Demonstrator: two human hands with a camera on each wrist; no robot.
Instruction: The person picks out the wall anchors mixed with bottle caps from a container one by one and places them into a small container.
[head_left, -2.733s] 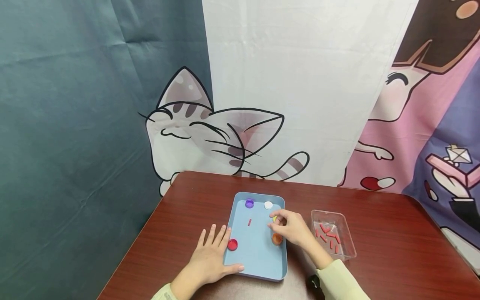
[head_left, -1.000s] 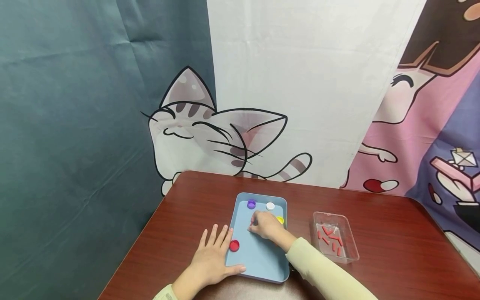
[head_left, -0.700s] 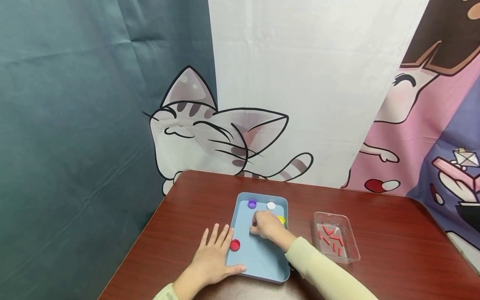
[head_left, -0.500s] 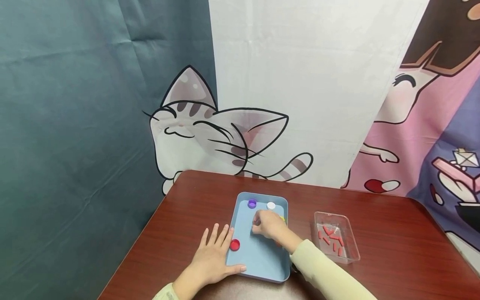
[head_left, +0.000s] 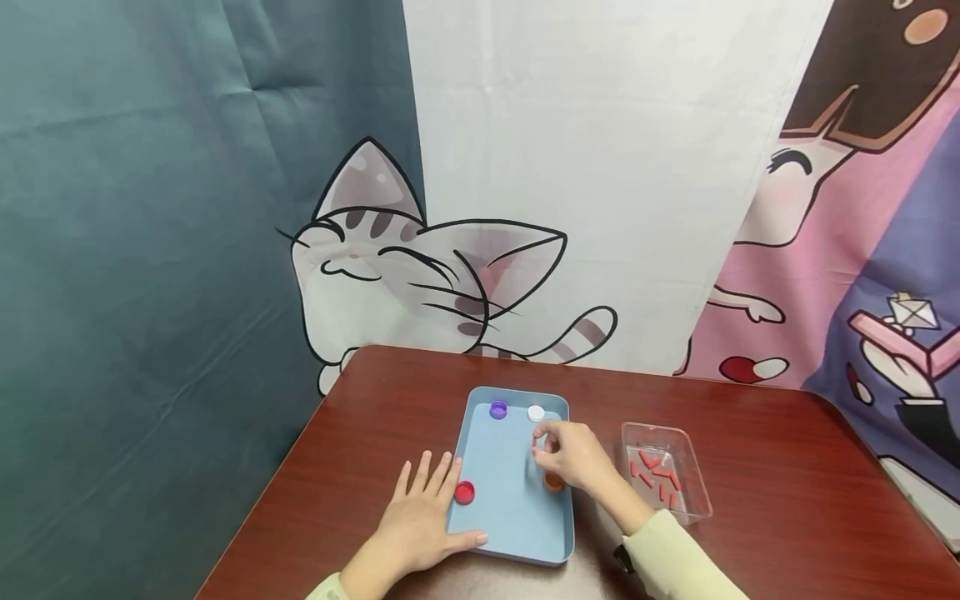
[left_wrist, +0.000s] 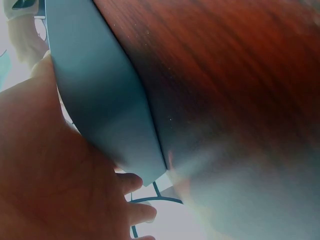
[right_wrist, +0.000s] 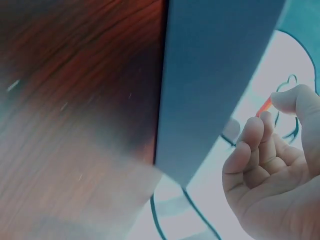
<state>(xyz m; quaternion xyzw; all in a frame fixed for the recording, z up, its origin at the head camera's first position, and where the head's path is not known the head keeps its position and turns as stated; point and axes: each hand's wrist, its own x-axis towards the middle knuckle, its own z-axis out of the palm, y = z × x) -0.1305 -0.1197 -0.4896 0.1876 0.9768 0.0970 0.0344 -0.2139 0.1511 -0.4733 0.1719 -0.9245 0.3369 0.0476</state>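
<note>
My right hand [head_left: 573,454] pinches a short red stick [right_wrist: 264,107] between thumb and finger, over the right part of a light blue tray [head_left: 510,521]. My left hand [head_left: 420,521] lies with fingers spread along the tray's left edge, its thumb over the near rim; the left wrist view shows the palm beside the tray's outer wall [left_wrist: 100,75]. On the tray sit a purple cap [head_left: 498,410], a white cap [head_left: 536,413], a red cap [head_left: 464,492] and an orange cap [head_left: 553,483], partly covered by the right hand. The yellow cap is hidden behind that hand.
A clear plastic box [head_left: 701,492] holding several red sticks [head_left: 663,472] stands right of the tray on the brown wooden table [head_left: 382,417]. A printed cloth [head_left: 637,167] with cartoon figures hangs behind the table.
The red stick lay on the tray at first; my right hand reached down to it, took hold of it and has moved right with it. My left hand has stayed in place.
</note>
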